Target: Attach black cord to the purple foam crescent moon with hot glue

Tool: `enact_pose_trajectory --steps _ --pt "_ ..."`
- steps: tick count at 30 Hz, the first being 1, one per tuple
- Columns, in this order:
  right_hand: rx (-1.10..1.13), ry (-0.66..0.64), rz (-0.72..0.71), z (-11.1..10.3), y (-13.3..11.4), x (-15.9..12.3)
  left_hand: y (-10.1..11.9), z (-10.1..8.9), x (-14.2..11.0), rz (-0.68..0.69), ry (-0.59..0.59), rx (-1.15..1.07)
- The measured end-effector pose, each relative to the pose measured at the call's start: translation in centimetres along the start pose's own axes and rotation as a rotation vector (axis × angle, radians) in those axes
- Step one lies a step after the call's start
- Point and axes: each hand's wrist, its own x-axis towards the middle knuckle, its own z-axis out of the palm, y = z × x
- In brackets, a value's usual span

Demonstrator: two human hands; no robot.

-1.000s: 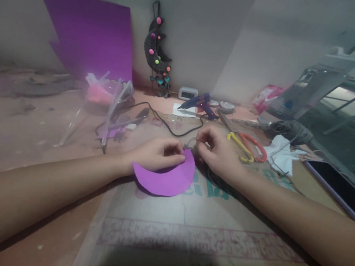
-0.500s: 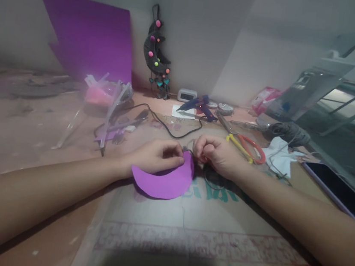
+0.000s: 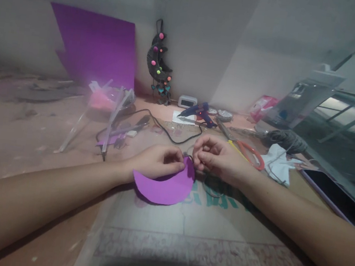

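Note:
A purple paper crescent [image 3: 164,191] is pinched at its upper end between the thumb and fingers of my left hand [image 3: 164,161]. Dark grey yarn [image 3: 189,156] crosses the crescent's upper tip and runs to my right hand [image 3: 210,156]. That hand is just right of the tip, its fingers curled and thumb bent in on the yarn; the exact grip is partly hidden. Below my right hand, a loose loop of the yarn lies on the cardboard [image 3: 153,220].
Behind my hands sits a blue glue gun [image 3: 198,111] with a black cord. Orange-and-yellow scissors [image 3: 249,152], a white tissue [image 3: 277,162], a grey yarn ball [image 3: 286,141] and a phone [image 3: 337,198] are at right. A decorated dark crescent [image 3: 158,63] and purple sheet [image 3: 100,48] stand against the wall.
The fingers of my right hand have loosened a little and shifted slightly beside the crescent's tip. My left hand keeps its pinch on the paper. The whole view has tilted slightly upward.

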Motion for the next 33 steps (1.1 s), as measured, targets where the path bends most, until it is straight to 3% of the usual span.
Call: enact_pose_trajectory --steps 5,9,26,33 --pt "-0.006 0.070 -0.100 0.0 -2.0 -0.1 0.0 0.0 0.0 -0.008 0.013 -0.002" --pt "0.008 0.044 -0.158 0.3 -2.8 -0.3 0.0 0.1 -0.1 0.005 0.024 -0.025" --pt "0.130 0.049 -0.174 1.9 -4.1 -1.2 0.0 0.1 -0.2 -0.016 -0.013 -0.041" --pt "0.203 -0.199 -0.045 2.2 -3.0 -1.6 0.2 0.1 -0.2 -0.064 -0.026 -0.071"
